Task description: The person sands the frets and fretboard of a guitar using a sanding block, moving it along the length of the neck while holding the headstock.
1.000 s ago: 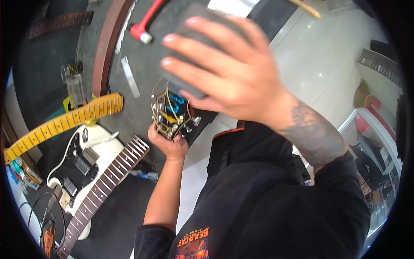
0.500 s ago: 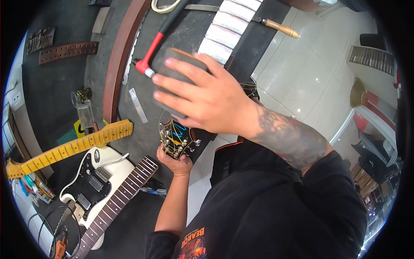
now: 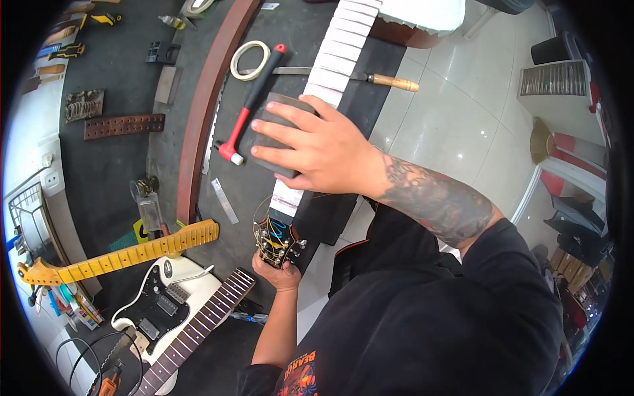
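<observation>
My right hand (image 3: 317,145) is spread over a dark grey block (image 3: 282,101), gripping it on a guitar neck (image 3: 340,46) whose fretboard is covered in white strips between the frets. My left hand (image 3: 274,274) grips the black headstock (image 3: 277,241) at the near end of that neck, with loose strings around its tuners. A red and black mallet (image 3: 251,96) lies left of the block. A tool with a wooden handle (image 3: 391,82) and long flat blade crosses the bench beside the neck.
A yellow guitar neck (image 3: 119,254), a white guitar body (image 3: 198,284) and a dark fretboard neck (image 3: 198,330) lie at left. A tape roll (image 3: 234,63), steel rule (image 3: 224,201) and long reddish rail (image 3: 198,145) are on the bench (image 3: 172,92). Tiled floor (image 3: 456,112) is at right.
My right hand and block have moved up the neck, away from the headstock, exposing white strips there. The view has shifted, showing more of the neck and bench.
</observation>
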Motion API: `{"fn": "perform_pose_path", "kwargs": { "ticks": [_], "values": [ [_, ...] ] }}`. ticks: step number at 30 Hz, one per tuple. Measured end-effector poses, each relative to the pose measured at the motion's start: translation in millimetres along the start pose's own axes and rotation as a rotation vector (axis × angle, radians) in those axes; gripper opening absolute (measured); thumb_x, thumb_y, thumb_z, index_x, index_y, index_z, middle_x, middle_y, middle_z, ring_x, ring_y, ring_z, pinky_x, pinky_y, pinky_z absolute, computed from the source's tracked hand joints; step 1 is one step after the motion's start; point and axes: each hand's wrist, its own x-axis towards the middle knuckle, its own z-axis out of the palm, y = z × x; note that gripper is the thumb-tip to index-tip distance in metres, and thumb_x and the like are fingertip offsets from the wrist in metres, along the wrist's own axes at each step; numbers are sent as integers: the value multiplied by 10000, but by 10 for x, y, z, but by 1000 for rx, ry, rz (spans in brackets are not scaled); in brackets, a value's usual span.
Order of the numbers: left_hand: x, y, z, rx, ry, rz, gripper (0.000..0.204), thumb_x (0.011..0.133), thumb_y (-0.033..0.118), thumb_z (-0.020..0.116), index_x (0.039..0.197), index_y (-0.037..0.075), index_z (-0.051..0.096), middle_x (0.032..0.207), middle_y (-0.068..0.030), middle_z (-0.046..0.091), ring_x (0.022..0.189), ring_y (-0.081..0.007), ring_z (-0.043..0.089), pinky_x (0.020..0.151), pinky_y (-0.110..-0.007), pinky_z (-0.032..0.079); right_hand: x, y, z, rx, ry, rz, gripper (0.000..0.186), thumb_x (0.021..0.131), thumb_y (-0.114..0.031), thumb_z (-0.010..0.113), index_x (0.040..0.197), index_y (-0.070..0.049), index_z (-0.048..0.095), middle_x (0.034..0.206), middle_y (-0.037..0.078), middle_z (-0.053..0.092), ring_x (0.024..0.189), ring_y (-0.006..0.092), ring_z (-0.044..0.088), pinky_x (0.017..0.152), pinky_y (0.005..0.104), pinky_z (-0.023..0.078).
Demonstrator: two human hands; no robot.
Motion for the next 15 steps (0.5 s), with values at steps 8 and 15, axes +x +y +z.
{"fn": "perform_pose_path", "kwargs": {
  "ticks": [8, 15],
  "values": [
    [38, 83, -18, -16, -8, -3, 926, 934, 791, 306, 1272, -56, 466, 1183, -242, 544, 1102, -423, 507, 975, -519, 363, -206, -42, -87, -18, -27, 32, 595, 718, -357, 821, 1285, -278, 659, 1458, -19, 554, 1376, 258, 473, 1072, 495, 401],
    [74, 71, -52, 67, 5, 24, 971, 924, 806, 290, 1273, -85, 453, 1156, -272, 531, 1065, -429, 515, 960, -519, 373, -520, -136, -418, -47, -87, 61, 600, 705, -299, 843, 1280, -293, 671, 1485, -22, 545, 1405, 268, 457, 1077, 492, 393]
  ]
}}
